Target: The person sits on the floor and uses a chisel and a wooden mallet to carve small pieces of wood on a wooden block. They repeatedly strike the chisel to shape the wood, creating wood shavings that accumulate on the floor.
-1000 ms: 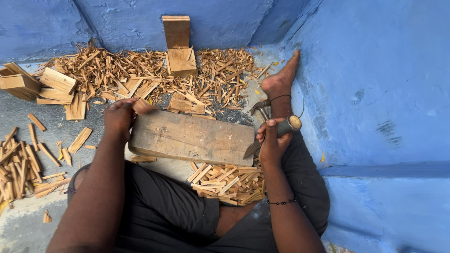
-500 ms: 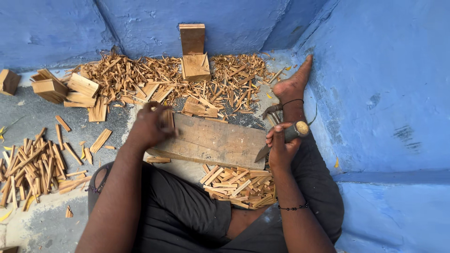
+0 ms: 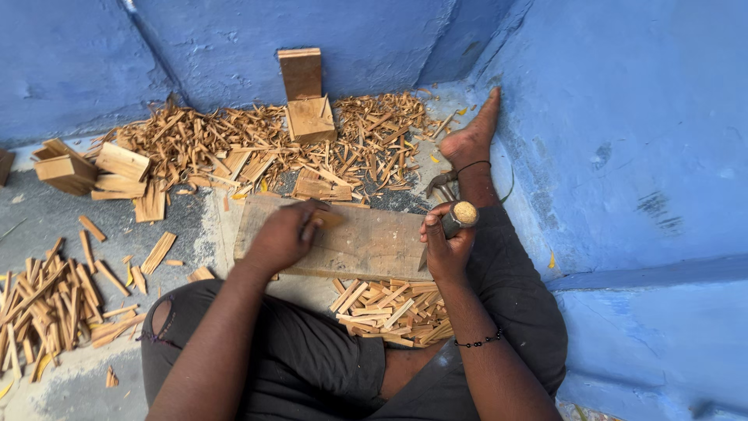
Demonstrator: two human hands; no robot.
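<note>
From the head camera: the left hand point(image 3: 282, 236) pinches a small wood piece point(image 3: 326, 218) on the plank point(image 3: 366, 248), near its far edge. The right hand point(image 3: 446, 248) is closed around a knife point(image 3: 454, 219) at the plank's right end, blade down. The piece looks light, stiff, splintery (probably brittle) — best held by its sides.

Left hand point(image 3: 282, 238) pinches wood piece point(image 3: 323, 219) on plank point(image 3: 366, 245); right hand point(image 3: 446, 242) holds knife point(image 3: 452, 222).
</note>
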